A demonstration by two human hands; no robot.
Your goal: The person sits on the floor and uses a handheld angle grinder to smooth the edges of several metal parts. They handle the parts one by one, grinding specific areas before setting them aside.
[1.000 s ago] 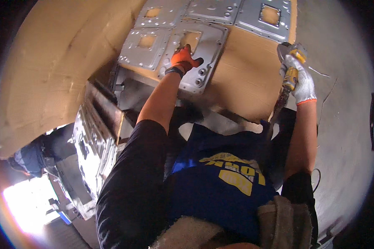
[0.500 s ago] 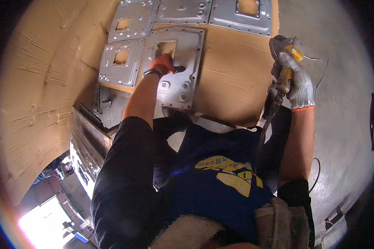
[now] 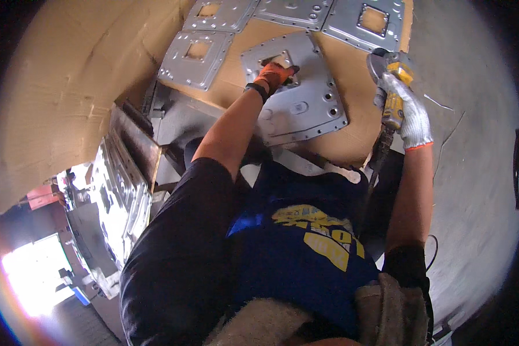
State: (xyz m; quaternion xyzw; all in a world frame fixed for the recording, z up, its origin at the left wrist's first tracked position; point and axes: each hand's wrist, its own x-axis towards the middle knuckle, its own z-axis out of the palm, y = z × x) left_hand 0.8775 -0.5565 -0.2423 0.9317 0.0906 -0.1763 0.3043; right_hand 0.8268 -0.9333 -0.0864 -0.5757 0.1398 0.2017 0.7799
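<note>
My left hand (image 3: pixel 274 77), in an orange glove with dark fingertips, grips a grey metal cover plate (image 3: pixel 305 106) at its square cutout. The plate lies askew on the cardboard, with bolt holes along its rim and a few larger holes near its right edge. Whether it rests flat or is slightly raised I cannot tell. In a white knit glove, my right hand (image 3: pixel 412 112) is closed around the yellow body of an angle grinder (image 3: pixel 394 106). The grinder's dark disc (image 3: pixel 377 66) points away from me, to the right of the plate and apart from it.
Several similar plates lie along the far side, one (image 3: pixel 197 66) to the left. Cardboard (image 3: pixel 360 135) covers the work surface; another large sheet (image 3: pixel 69 86) rises on the left. Shiny metal panels (image 3: pixel 118 199) stand at lower left. The grinder's cord (image 3: pixel 376 164) hangs toward me.
The plate under my left hand has turned counterclockwise, its near end swinging right. My left hand moved right with it. The view shifted a little; the grinder stays in my right hand.
</note>
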